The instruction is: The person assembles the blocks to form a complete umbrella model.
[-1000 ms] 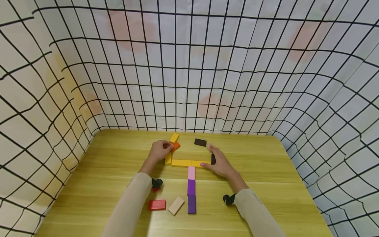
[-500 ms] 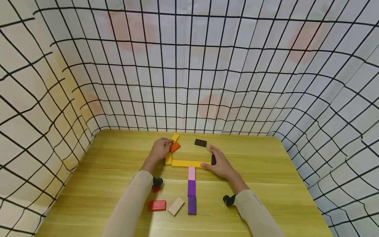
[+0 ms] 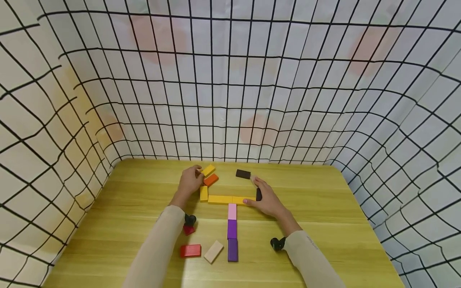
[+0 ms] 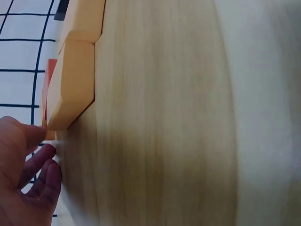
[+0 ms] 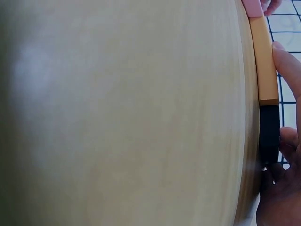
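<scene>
My left hand [image 3: 190, 183] is at the table's far side, thumb and index finger at the left end of a yellow domino block [image 3: 208, 171], pinching it. An orange block [image 3: 211, 180] lies just in front of it, and another yellow block [image 3: 204, 194] stands nearer me. My right hand [image 3: 269, 200] spreads along the right side, thumb touching a yellow block [image 5: 265, 66] in the row. Its other fingers reach past a black block [image 5: 269, 134] to a beige block [image 3: 253, 181], mostly covered. A dark block [image 3: 243, 174] extends beyond that one.
A pink block [image 3: 232, 211] and two purple blocks [image 3: 232, 229] run toward me from the yellow row [image 3: 220, 199]. Nearer lie a red block [image 3: 191, 251] and a beige one [image 3: 214, 252]; another red piece [image 3: 189, 230] is partly under my left wrist. Black-grid walls [image 3: 230, 100] surround the table.
My left hand has shifted left from the orange block. The far yellow block has turned clockwise and slid left and closer, now nearly in line with the orange one. My right hand keeps its place.
</scene>
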`<state>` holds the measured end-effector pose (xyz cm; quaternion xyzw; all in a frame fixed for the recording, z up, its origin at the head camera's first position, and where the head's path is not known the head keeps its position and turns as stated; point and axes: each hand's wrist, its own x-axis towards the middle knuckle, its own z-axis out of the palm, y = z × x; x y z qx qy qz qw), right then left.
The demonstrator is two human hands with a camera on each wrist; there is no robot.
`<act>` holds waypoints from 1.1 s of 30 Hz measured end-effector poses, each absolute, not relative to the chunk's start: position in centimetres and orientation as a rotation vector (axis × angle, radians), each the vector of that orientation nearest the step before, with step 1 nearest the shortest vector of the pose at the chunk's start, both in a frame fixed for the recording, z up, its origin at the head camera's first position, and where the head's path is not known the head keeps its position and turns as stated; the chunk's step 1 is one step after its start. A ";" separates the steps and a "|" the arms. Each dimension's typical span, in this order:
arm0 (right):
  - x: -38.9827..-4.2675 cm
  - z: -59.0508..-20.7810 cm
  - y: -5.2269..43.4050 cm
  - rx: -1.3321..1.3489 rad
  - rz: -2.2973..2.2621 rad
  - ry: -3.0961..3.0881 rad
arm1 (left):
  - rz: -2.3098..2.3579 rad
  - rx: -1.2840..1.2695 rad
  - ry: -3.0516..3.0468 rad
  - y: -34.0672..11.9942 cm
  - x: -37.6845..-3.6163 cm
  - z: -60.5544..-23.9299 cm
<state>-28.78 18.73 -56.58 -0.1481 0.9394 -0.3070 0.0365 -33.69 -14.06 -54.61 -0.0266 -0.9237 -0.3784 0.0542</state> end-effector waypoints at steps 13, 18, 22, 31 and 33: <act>-29.0 -56.9 18.8 -0.450 -0.927 2.873 | -1.044 -0.087 -2.891 -14.4 -34.2 -54.7; -28.9 -56.8 18.7 -0.457 -0.928 2.870 | -1.012 -0.085 -2.912 -14.6 -34.6 -54.8; -29.0 -56.8 18.7 -0.461 -0.936 2.872 | -1.019 -0.084 -2.897 -14.7 -34.7 -54.8; -28.8 -56.6 18.8 -0.452 -0.947 2.874 | -1.022 -0.141 -2.935 -15.0 -34.7 -54.6; -28.8 -56.5 18.7 -0.451 -0.945 2.872 | -1.024 -0.143 -2.954 -15.1 -34.7 -54.5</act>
